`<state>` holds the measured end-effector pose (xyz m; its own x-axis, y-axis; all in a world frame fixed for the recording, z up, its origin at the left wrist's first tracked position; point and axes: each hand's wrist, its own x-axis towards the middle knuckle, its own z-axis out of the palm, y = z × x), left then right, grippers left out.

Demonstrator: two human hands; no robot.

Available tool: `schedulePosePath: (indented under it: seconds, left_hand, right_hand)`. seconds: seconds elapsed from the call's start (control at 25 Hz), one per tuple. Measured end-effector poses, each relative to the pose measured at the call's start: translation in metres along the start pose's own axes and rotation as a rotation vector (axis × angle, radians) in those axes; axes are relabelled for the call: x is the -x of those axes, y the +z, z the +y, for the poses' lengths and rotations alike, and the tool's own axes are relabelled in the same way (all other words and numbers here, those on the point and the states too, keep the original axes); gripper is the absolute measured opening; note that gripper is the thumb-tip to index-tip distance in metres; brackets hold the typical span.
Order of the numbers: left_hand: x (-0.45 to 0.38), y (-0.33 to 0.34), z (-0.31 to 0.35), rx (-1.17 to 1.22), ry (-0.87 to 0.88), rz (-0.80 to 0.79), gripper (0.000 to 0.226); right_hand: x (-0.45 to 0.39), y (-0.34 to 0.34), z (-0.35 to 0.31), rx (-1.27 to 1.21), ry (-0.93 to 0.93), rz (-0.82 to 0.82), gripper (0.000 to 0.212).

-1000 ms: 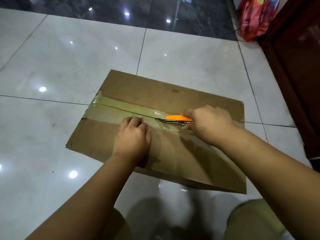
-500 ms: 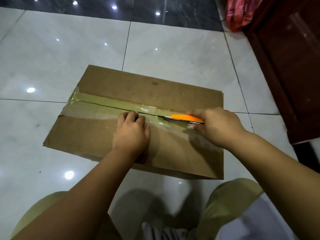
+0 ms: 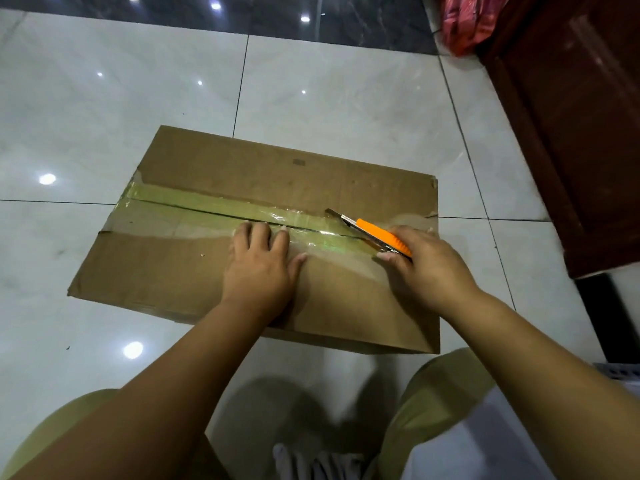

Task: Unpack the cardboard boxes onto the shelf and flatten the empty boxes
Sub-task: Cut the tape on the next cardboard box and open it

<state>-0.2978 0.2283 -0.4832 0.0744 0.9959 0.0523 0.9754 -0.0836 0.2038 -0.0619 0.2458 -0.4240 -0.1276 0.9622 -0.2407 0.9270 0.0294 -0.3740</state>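
Brown corrugated cardboard box (image 3: 277, 188), glossy tape seam (image 3: 207, 206) | left hand (image 3: 263, 268) pressing flat, fingers spread | right hand (image 3: 426, 268) gripping orange utility knife (image 3: 372, 232)

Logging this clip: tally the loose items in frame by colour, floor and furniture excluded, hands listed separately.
Brown: 1, the cardboard box, taped along its top seam.
Orange: 1, the utility knife, gripped by the right hand.
Red: 1, the plastic bag at the top right.
Total items: 3.
Hands: 2; the left hand presses flat on the box.
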Motion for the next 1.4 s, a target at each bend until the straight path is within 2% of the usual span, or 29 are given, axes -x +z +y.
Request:
schedulePosePath:
  seconds: [0.16,0.4,0.64,0.88,1.04,1.2,1.28,1.4]
  left_hand:
    - [-0.003,-0.002,-0.002,0.004,0.007,-0.030,0.059]
    - [-0.007,-0.011,-0.022,0.031,-0.003,-0.068,0.059]
    - [-0.017,-0.027,-0.063,0.073,-0.179,-0.045,0.041]
    - [-0.017,-0.033,-0.100,0.138,-0.294,-0.042,0.044]
    - [-0.009,-0.024,-0.103,0.159,-0.210,0.026,0.038]
    - [-0.003,-0.013,-0.101,0.157,-0.137,0.184,0.027]
    - [-0.003,-0.012,-0.100,0.142,-0.127,0.240,0.027]
    - [-0.004,-0.012,-0.101,0.127,-0.121,0.227,0.038]
  right_hand:
    - [0.001,0.013,-0.007,-0.002,0.078,0.052,0.050]
    - [-0.001,0.022,-0.025,-0.048,0.090,0.102,0.048]
    - [-0.003,0.037,-0.077,0.051,0.062,0.082,0.046]
    - [-0.012,0.048,-0.129,0.057,-0.021,0.023,0.050]
    - [-0.019,0.040,-0.138,0.112,-0.050,-0.007,0.047]
    - [-0.026,0.027,-0.139,0.175,-0.058,-0.036,0.044]
    - [-0.031,0.023,-0.141,0.174,-0.082,-0.031,0.041]
    - [-0.038,0.025,-0.148,0.084,-0.172,-0.063,0.039]
